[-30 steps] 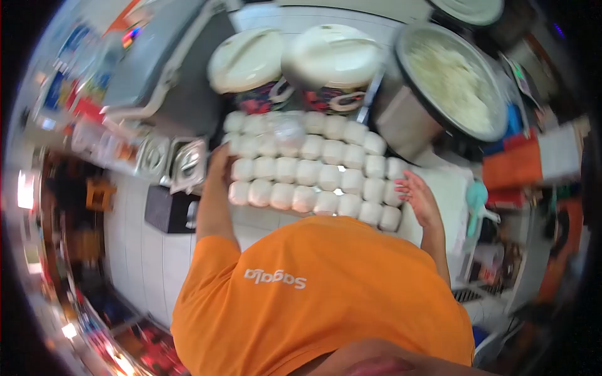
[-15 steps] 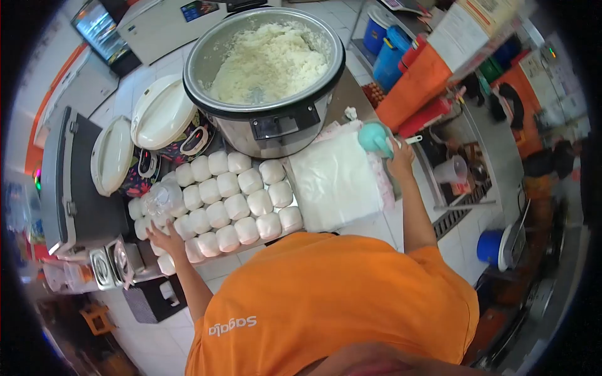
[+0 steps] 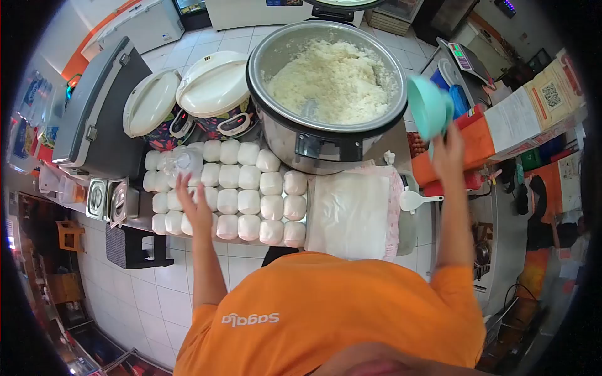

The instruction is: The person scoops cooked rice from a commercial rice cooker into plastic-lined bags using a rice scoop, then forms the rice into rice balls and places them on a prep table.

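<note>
My right hand [image 3: 448, 153] is raised beside the rice cooker and grips a turquoise plastic cup [image 3: 427, 108], slightly blurred by motion. My left hand [image 3: 197, 207], fingers spread, hovers over rows of rounded white wrapped bundles [image 3: 249, 202], its fingertips near a clear plastic container [image 3: 183, 161] resting on them. Cooked white rice [image 3: 338, 78] partly fills the large open rice cooker [image 3: 285, 141]. Right of the bundles lies a stack of translucent plastic sheets [image 3: 348, 216], with a white rice paddle [image 3: 419, 200] beside it.
Two lidded food warmers [image 3: 213, 88] and a grey cooler box [image 3: 100, 113] stand at the back left. Lidded metal containers [image 3: 119, 200] sit at the left edge. A cardboard box [image 3: 520, 116] and an orange container [image 3: 461, 150] stand on the right.
My right hand has lifted the turquoise cup off the right side of the sheets, up towards the cooker's right rim. The rice paddle shows more fully. The head view has shifted.
</note>
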A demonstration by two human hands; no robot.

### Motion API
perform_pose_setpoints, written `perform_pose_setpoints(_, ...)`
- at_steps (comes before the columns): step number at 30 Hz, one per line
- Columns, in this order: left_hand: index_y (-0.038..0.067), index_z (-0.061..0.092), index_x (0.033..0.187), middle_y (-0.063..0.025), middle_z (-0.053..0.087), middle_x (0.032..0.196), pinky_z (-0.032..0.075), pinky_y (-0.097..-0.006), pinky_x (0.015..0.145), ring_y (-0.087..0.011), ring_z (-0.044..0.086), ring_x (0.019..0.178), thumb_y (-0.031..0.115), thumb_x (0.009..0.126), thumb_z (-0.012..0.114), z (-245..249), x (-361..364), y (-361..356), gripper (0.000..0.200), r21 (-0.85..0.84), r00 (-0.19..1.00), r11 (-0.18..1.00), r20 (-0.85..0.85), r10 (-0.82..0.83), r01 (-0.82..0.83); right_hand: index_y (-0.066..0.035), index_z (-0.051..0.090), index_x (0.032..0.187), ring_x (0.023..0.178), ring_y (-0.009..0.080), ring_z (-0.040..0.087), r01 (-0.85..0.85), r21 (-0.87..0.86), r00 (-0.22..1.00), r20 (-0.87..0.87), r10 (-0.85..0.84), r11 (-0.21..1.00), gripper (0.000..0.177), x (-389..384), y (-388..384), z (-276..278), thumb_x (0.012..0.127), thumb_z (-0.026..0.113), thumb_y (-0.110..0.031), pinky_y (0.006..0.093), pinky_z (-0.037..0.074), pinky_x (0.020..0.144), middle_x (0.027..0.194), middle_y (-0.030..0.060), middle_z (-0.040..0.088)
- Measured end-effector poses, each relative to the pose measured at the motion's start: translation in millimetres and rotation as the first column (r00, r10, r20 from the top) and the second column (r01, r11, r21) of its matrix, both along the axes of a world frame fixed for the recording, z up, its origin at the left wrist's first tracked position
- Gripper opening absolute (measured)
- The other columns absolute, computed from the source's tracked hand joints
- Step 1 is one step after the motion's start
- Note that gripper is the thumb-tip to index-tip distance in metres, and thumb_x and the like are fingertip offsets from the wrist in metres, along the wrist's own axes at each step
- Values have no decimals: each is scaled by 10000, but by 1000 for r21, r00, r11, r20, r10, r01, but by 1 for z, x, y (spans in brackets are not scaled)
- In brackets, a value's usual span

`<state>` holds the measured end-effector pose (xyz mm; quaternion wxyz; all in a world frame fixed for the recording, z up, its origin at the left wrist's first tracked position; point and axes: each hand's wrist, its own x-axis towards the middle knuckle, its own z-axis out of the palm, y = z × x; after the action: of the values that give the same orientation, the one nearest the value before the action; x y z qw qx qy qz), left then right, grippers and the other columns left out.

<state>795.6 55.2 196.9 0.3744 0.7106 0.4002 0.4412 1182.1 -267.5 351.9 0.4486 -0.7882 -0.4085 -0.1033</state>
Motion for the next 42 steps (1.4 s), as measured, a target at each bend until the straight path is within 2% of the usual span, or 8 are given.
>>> perform_pose_setpoints(5,59,336,1366,-141,292,1446,279,-427,1044,-289,297,1314,215,743,726,53,104,-16,752,72,906,913,114,-408,402,-8,578,904,805,373,615,95,-609,838,476,268,787,179,49,178,44,879,500,-167,455,492,688,904,198,627)
perform_pose_setpoints(10,-77,-163,1387,-299,-147,1466,4,-448,1118,-391,-89,1386,466,575,833,75,180,-38,1395,75,824,832,115,-555,550,-20,558,883,697,367,644,76,-686,802,474,365,724,126,89,302,-20,845,467,-97,463,509,586,756,196,640)
perform_pose_setpoints(16,-75,-278,1333,-383,-281,1373,-93,-551,1067,-471,-274,1308,408,634,796,67,187,-36,1370,9,768,770,61,-637,638,12,586,921,715,357,653,17,-885,902,213,374,465,170,80,318,-64,834,476,-83,443,518,610,775,197,652)
perform_pose_setpoints(21,-71,-314,1312,-373,-337,1349,-112,-548,1062,-465,-331,1281,416,636,793,69,189,-32,1386,-35,735,735,91,-672,677,8,624,888,692,328,657,-177,-976,699,-36,714,124,185,81,294,-103,815,533,-135,415,517,585,778,205,651)
perform_pose_setpoints(27,-73,-311,1314,-369,-333,1354,-112,-541,1063,-458,-329,1285,414,639,790,65,189,-34,1381,-6,751,752,43,-659,660,43,603,842,507,248,586,-449,-861,825,-502,261,-237,265,28,255,-42,840,550,-216,379,469,478,612,148,589)
perform_pose_setpoints(37,-70,-316,1313,-359,-313,1372,-108,-536,1067,-457,-302,1300,403,628,803,65,192,-35,1394,-19,734,737,118,-669,675,8,578,797,424,159,473,-804,-594,585,-789,-187,-10,226,66,245,20,847,528,-206,333,422,409,552,60,481)
perform_pose_setpoints(40,-67,-326,1308,-353,-319,1372,-110,-531,1068,-453,-304,1299,394,633,802,66,191,-34,1393,-40,720,723,143,-679,689,8,589,884,535,228,580,-492,-870,864,-485,137,20,197,72,271,-5,859,488,-159,376,482,492,654,112,576)
perform_pose_setpoints(42,-62,-336,1303,-338,-334,1373,-113,-515,1072,-436,-310,1300,381,641,801,66,191,-34,1388,-58,701,703,174,-692,709,9,576,954,727,318,642,-33,-879,973,79,215,476,196,51,267,-57,850,466,-117,421,514,632,793,187,634)
